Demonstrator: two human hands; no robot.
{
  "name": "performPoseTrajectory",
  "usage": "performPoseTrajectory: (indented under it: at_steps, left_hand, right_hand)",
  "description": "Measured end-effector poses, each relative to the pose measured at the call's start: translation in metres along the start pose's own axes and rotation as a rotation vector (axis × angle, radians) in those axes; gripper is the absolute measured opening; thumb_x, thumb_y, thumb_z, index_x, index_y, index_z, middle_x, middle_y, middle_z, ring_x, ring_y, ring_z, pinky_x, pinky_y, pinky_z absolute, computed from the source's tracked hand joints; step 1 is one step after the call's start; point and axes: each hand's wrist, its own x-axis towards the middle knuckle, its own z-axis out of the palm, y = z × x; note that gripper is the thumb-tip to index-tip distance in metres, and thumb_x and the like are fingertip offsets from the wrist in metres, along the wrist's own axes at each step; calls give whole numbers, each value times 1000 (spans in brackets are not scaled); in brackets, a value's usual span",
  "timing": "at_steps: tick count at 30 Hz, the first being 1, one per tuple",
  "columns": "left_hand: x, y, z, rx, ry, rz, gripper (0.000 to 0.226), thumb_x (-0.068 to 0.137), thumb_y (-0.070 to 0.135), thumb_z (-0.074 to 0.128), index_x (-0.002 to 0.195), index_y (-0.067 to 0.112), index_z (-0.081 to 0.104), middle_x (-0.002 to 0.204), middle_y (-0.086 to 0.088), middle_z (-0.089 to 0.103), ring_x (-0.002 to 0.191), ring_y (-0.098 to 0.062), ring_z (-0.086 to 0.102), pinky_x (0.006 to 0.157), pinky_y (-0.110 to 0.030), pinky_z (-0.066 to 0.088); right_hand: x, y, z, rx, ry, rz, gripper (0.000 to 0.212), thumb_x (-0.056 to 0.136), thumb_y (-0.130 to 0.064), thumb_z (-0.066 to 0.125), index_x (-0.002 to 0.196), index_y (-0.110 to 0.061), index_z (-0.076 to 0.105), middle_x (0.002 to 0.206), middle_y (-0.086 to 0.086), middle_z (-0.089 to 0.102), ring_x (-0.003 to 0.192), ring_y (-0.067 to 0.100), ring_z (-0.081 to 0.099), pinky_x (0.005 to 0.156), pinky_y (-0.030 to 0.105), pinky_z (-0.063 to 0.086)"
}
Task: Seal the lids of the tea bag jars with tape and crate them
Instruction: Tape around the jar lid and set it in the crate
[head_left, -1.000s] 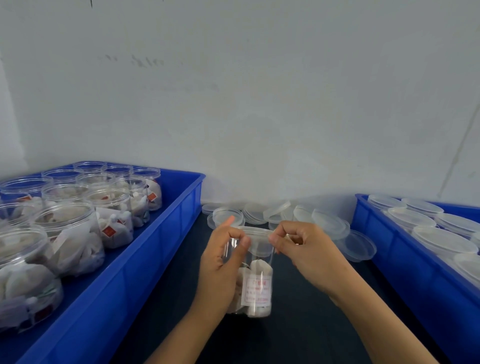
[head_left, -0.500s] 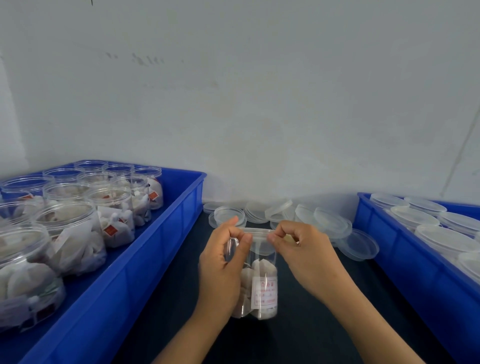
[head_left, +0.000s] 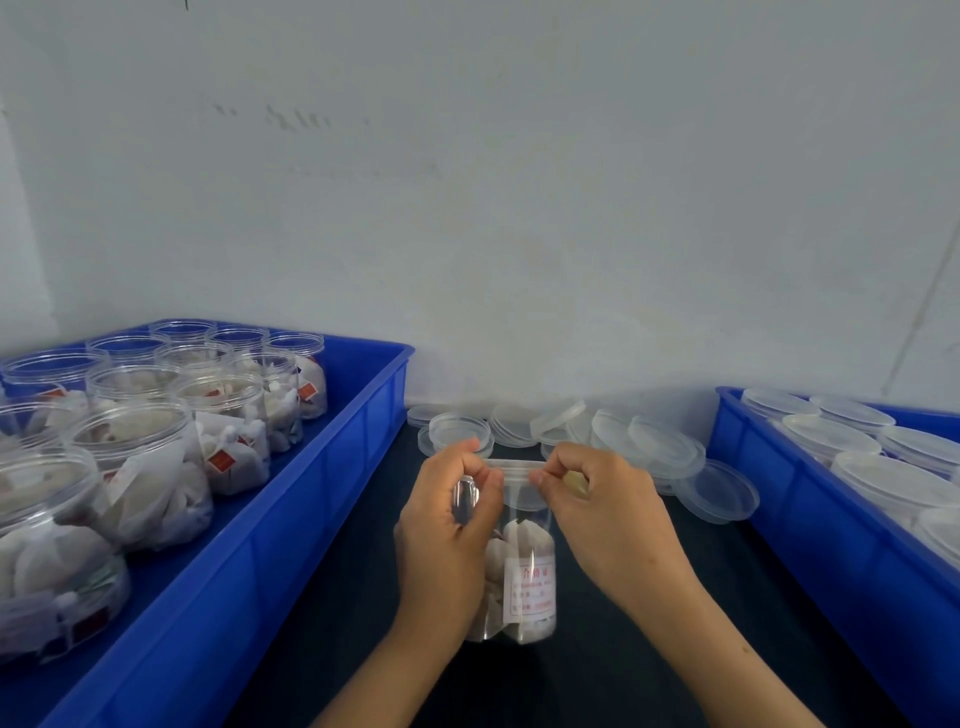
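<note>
- Left hand (head_left: 447, 525): fingers curl round the jar (head_left: 519, 571); hold it steady.
- Right hand (head_left: 597, 499): fingertips pinch at the lid (head_left: 511, 470) rim; press tape flat, overlapping the seam.

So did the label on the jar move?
Yes, a little. The label has slid right, toward the right blue crate, while the loose lid by that crate stayed put. The jar looks turned.

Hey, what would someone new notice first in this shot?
Probably both hands at centre: the left hand grips a clear tea bag jar while the right hand pinches at its lid rim. Next, the blue crate of open jars on the left, then loose lids along the wall.
</note>
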Motion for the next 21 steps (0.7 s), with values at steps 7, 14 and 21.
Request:
performPoseTrajectory:
  at_steps: [7, 14, 21]
  left_hand:
    - [1, -1, -4, -23, 35, 14, 33, 78, 50, 59, 71, 18, 56, 110, 20, 66, 102, 6, 59, 82, -16, 47]
    - [2, -6, -2, -370, 56, -255, 37, 71, 38, 68, 101, 22, 53, 110, 8, 67, 96, -2, 66, 81, -24, 54]
    - [0, 2, 1, -244, -140, -372, 69, 55, 64, 67, 113, 28, 54, 92, 20, 70, 81, 3, 68, 65, -14, 50]
  right_hand:
    - [2, 2, 1, 7, 17, 41, 28, 92, -38, 59, 66, -29, 56, 57, -9, 53, 53, 8, 47, 54, 34, 45]
    - [0, 3, 1, 45, 18, 32, 27, 91, -38, 61, 65, -29, 58, 51, -16, 53, 49, 4, 49, 53, 27, 43]
    - [-6, -3, 2, -54, -1, -88, 27, 95, -31, 56, 69, -28, 54, 59, -10, 53, 49, 0, 49, 45, 15, 36]
